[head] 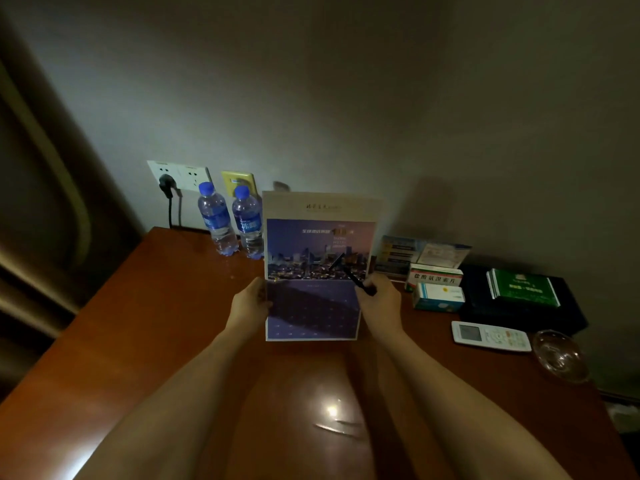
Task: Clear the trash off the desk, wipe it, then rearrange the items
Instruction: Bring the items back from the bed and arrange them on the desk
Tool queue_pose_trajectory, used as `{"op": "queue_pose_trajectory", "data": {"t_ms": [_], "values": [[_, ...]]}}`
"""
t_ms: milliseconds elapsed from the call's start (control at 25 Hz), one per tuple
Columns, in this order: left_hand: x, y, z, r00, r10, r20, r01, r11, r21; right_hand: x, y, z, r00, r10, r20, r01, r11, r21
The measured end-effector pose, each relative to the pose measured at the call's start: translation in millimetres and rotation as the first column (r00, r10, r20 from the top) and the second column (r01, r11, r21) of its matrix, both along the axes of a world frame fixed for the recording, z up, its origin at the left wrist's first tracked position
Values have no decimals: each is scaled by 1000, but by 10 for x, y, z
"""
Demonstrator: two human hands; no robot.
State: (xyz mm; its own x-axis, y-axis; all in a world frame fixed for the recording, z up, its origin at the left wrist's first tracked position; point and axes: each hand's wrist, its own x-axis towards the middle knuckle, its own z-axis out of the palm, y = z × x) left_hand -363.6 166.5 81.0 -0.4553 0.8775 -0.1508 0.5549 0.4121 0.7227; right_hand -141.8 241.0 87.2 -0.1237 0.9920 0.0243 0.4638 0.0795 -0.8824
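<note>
Left hand and right hand, which also holds a pen, pinch the calendar by its side edges; light stiff card, likely bends.

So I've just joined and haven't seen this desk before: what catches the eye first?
The big purple calendar, held upright at the desk's centre by the left hand and the right hand, which also grips a black pen. Next, two blue-capped water bottles by the wall behind it, and the white remote at right.
</note>
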Motion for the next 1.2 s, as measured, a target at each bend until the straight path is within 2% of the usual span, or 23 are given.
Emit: {"op": "queue_pose_trajectory", "data": {"t_ms": [120,280,480,640,840,960,1080,1200], "values": [[-154,154,-100,1000,-30,-9,29,999,-34,-103,72,-70,998,3,69,-5,999,41],[-270,248,-325,999,-54,10,54,996,-65,-184,79,-311,992,-1,128,-1,1000,17],[-368,237,-560,994,25,110,-18,998,-65,-297,91,-423,983,50,179,-53,999,12],[-386,185,-769,984,-3,180,27,991,-131,-305,-4,-626,959,128,253,-94,985,-143],[-335,19,-1050,973,-7,232,58,975,-212,-194,-98,-915,847,400,351,-232,871,-434],[-331,38,-1108,979,5,203,43,972,-230,-142,-94,-1056,718,522,460,-327,837,-439],[-337,68,-1146,984,-12,179,59,963,-261,-123,-27,-1068,585,547,599,-396,837,-377],[-322,164,-1160,987,-19,158,59,965,-256,-110,60,-1104,564,524,638,-404,849,-340]]}}
